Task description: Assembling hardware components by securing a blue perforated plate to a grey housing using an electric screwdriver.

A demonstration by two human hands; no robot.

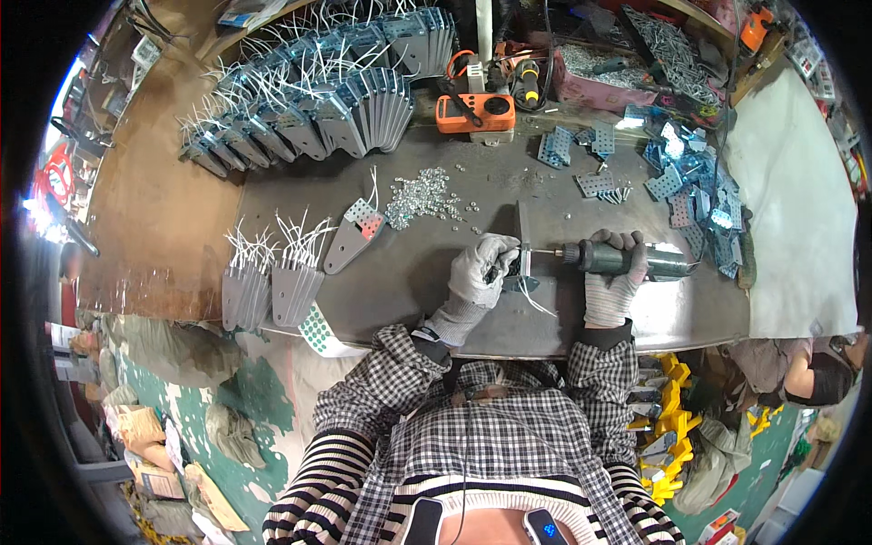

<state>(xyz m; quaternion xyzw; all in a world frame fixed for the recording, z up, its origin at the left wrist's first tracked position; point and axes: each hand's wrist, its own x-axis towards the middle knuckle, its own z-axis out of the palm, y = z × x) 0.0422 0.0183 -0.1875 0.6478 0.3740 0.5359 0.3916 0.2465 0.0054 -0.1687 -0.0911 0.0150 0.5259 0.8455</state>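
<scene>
My gloved left hand (480,272) is closed around a grey metal bracket (523,238), which stands on edge with white wires (538,298) hanging from it. In my gloved right hand (614,286) lies a dark electric screwdriver (665,262), held level. Its bit points left and reaches the bracket; the exact contact is too small to make out. Left of my hands, one grey bracket with a perforated plate (365,221) and wires lies flat. A heap of small nuts (420,195) is spread beyond my left hand. Several screws (619,194) lie beside a perforated plate (595,185).
Two bundles of wired brackets (245,298) sit at the near left, by a sheet of green dots (316,329). Long rows of brackets (341,118) fill the far left. An orange device (474,113) stands behind. Bluish plates (716,213) pile up right; a pink bin (604,91) holds fasteners.
</scene>
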